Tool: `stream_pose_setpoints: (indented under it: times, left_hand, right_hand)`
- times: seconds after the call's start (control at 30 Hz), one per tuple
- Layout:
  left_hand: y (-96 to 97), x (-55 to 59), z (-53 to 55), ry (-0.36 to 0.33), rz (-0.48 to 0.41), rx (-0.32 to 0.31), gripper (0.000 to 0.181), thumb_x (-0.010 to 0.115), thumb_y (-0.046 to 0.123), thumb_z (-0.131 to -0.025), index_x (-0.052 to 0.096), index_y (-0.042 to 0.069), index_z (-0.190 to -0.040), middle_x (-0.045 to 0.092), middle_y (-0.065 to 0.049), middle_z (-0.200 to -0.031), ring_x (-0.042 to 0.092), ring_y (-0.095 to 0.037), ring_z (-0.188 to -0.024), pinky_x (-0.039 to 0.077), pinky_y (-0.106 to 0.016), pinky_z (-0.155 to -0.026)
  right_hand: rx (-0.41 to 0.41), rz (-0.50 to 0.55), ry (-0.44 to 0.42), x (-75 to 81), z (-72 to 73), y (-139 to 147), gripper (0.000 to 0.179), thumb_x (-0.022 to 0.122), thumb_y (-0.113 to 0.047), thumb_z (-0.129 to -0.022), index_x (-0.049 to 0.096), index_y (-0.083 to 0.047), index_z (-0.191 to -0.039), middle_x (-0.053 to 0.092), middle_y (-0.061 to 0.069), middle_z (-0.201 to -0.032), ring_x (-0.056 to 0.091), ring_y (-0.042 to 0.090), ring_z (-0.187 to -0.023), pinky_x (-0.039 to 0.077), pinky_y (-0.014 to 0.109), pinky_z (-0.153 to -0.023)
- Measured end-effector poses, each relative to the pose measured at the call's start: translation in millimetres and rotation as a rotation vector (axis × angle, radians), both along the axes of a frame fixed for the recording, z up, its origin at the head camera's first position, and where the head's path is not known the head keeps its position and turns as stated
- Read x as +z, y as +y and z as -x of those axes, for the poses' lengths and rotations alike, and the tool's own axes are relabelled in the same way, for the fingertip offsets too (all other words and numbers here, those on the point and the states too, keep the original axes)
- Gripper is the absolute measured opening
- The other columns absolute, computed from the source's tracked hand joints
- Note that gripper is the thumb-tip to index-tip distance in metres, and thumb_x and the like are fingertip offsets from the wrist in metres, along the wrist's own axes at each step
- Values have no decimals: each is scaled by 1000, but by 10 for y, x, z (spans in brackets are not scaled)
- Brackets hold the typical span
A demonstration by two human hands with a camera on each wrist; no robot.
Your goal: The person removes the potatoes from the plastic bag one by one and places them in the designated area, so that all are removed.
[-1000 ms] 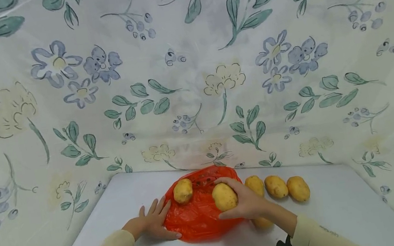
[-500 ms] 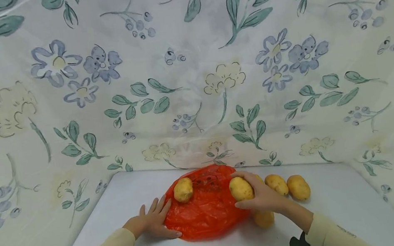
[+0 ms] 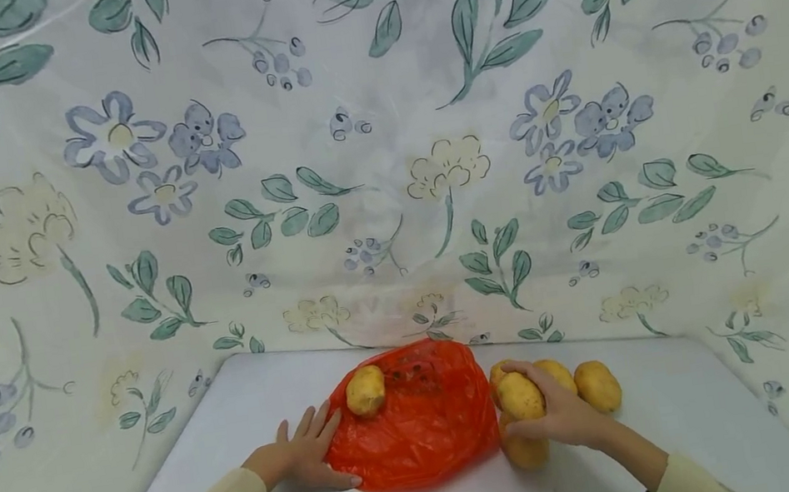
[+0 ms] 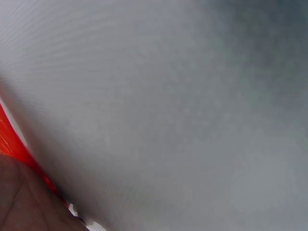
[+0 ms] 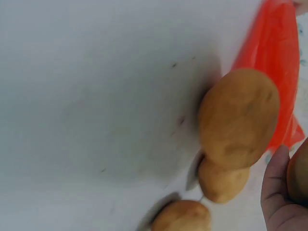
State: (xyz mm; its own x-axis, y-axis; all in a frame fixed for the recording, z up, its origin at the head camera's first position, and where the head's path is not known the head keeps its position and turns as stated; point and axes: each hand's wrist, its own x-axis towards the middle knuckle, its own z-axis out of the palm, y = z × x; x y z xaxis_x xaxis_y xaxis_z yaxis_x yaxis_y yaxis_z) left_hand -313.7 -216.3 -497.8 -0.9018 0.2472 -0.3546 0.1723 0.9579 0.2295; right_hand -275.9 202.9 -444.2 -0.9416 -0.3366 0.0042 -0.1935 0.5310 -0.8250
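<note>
A red plastic bag [image 3: 429, 434] lies on the white table, with one potato [image 3: 365, 391] on its upper left part. My left hand [image 3: 311, 458] rests on the bag's left edge, fingers spread and straight; the left wrist view shows a bit of palm [image 4: 29, 204] beside the red plastic. In my right hand [image 3: 566, 415] a potato [image 3: 522, 396] is gripped between thumb and fingers, right of the bag. Just below it lies another potato [image 3: 525, 448], seen large in the right wrist view [image 5: 239, 118]. The held potato is partly cut off there [image 5: 301, 175].
Behind my right hand, potatoes lie on the table, including one partly hidden potato [image 3: 497, 374], a second [image 3: 558, 372] and a rightmost one [image 3: 598, 387]. A floral sheet [image 3: 352, 159] hangs behind and beside the white table [image 3: 661, 419].
My right hand has carried the gripped potato rightward, from above the bag to beside the other potatoes. My left hand has stayed on the bag's edge.
</note>
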Motion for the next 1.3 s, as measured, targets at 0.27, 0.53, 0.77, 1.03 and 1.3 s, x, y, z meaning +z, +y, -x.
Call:
stream_pose_setpoints:
  times: [0.27, 0.53, 0.77, 1.03, 1.3]
  left_hand:
    - [20, 36, -16, 6, 6, -21, 134, 65, 88, -56, 23, 11, -157, 9, -16, -166, 3, -47, -150, -4, -76, -111]
    - [74, 57, -13, 13, 6, -32, 132, 65, 87, -59, 23, 8, -157, 9, -18, -166, 4, -47, -150, -3, -76, -111]
    - [24, -41, 0, 27, 12, -21, 133, 63, 89, -58, 22, 10, -157, 9, -16, -166, 4, -46, -151, -4, -76, -111]
    - [24, -17, -13, 19, -7, -17, 134, 65, 88, -58, 23, 9, -157, 9, -17, -166, 4, -47, -150, -4, -77, -110]
    - [14, -22, -6, 17, -9, -17, 134, 66, 87, -57, 23, 9, -157, 8, -18, -166, 3, -47, -150, -5, -76, -111]
  right_hand:
    - [-57, -18, 31, -72, 9, 253, 82, 83, -31, -77, 39, -22, -145, 41, 10, -146, 50, 27, -117, 52, 44, -91]
    - [-99, -2, 12, -123, 29, 522, 87, 85, -23, -74, 38, -17, -146, 44, 16, -146, 53, 28, -111, 49, 38, -86]
    - [-123, -57, -14, -285, -4, 632, 83, 86, -24, -74, 41, -18, -143, 45, 18, -142, 53, 28, -115, 49, 45, -91]
    - [-126, -105, -15, -505, -14, 698, 86, 88, -25, -71, 44, -17, -145, 48, 16, -143, 54, 28, -117, 48, 51, -96]
    - [-134, -118, -17, -572, -36, 647, 92, 90, -27, -69, 42, -13, -147, 46, 15, -145, 52, 30, -123, 44, 57, -102]
